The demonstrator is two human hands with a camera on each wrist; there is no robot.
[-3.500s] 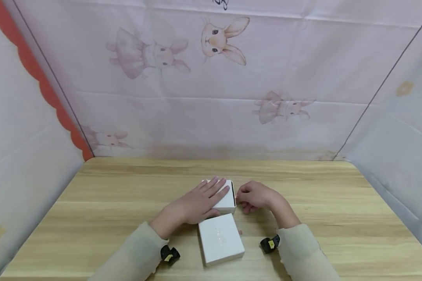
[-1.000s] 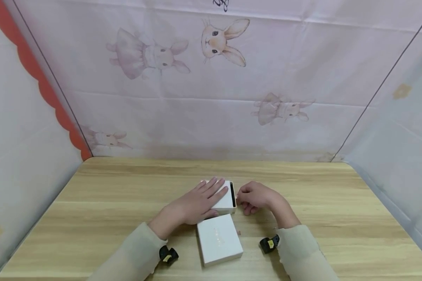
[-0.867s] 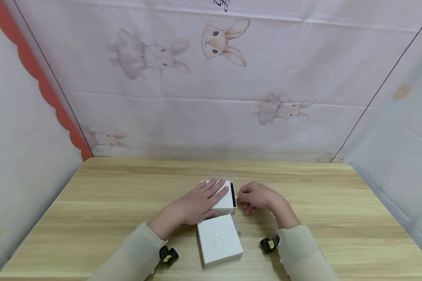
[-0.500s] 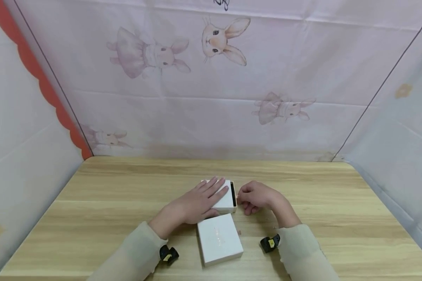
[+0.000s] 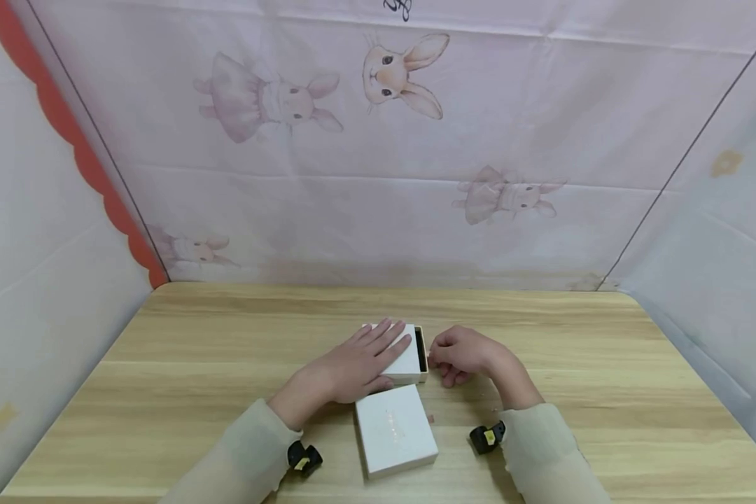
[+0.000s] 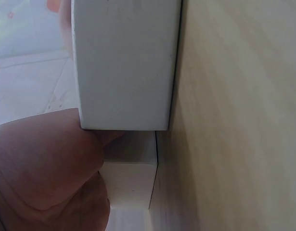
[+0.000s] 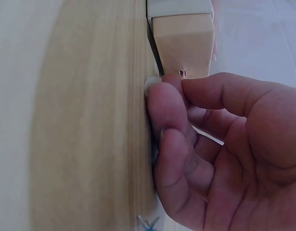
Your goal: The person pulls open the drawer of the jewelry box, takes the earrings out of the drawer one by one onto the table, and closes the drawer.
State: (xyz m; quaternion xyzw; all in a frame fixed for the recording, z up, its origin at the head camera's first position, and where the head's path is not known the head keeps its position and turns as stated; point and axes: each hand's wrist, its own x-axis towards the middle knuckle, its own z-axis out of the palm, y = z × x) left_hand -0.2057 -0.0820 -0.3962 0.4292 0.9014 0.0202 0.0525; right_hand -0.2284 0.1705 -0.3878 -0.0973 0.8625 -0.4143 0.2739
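More of the drawer (image 7: 184, 45) juts from the far white box (image 5: 404, 362) than a few seconds ago; its dark interior has widened from a thin line to a strip. The left hand (image 5: 354, 362) lies flat on that box, fingers straight, gripping nothing. The right hand (image 5: 463, 353), slightly farther out, pinches the drawer's end between thumb and finger, covering the pull. The drawer is smooth, peach-toned and crisp-cornered. Just nearer the person than the left thumb, a flat square box (image 5: 395, 428) bears faint shiny print on streaky wood-grain tabletop (image 5: 227, 357).
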